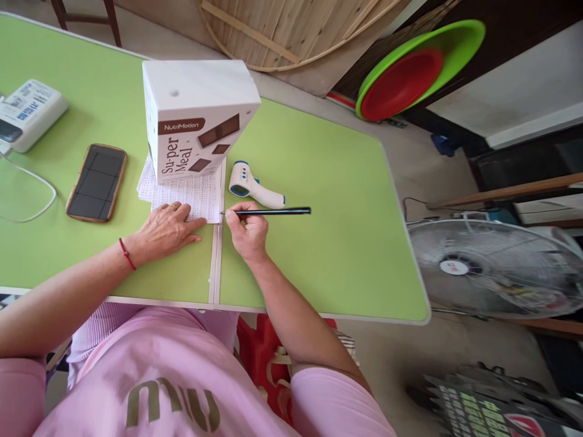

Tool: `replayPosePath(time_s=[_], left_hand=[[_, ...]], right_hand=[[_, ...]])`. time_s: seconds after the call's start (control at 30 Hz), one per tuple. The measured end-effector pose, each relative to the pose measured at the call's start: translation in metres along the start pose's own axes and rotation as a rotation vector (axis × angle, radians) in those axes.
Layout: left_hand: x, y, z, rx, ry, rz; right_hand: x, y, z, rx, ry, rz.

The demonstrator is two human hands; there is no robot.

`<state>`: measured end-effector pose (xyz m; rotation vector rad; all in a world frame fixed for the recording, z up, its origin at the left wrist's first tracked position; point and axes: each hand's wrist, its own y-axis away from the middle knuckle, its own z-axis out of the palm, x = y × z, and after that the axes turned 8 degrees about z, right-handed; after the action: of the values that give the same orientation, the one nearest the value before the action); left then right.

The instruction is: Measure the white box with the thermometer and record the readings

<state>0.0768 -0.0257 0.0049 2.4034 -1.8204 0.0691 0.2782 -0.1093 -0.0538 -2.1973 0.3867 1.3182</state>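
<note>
A black pen (277, 212) is gripped by my right hand (249, 233), its tip at the lower right corner of the written sheets of paper (186, 193). My left hand (169, 230) lies flat on the lower edge of those sheets, fingers stretched out. On the upper part of the paper stands a white box (200, 121) with brown print, covering some of the writing. Just above the pen, a white and blue infrared thermometer (255, 185) rests on the table.
The green folding table (337, 261) has a seam down its middle. A phone (96, 182) and a white device (34, 115) with a cable lie to the left. Beyond the right edge stands a fan (492, 267); green and red basins (419, 70) lean behind.
</note>
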Motion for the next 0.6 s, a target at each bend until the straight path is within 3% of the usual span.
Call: replayPosePath(time_s=[0.13,0.27,0.33,0.5,0.6], left_hand=[[-0.005,0.002,0.006,0.061,0.019,0.021],[-0.016,0.003,0.013,0.217,0.171,0.013],[-0.022,0.003,0.015,0.368,0.298,-0.084],[-0.047,0.003,0.023,0.814,0.492,-0.514],[-0.062,-0.002,0.032,0.949,0.51,-0.615]], right_hand=[[0.003,-0.003,-0.006,0.05,-0.014,-0.12],[0.004,-0.003,-0.014,0.085,0.163,-0.15],[0.004,-0.004,-0.017,0.067,0.263,-0.163],[0.008,-0.011,-0.025,-0.118,0.359,-0.188],[0.015,-0.015,-0.032,-0.175,0.42,-0.223]])
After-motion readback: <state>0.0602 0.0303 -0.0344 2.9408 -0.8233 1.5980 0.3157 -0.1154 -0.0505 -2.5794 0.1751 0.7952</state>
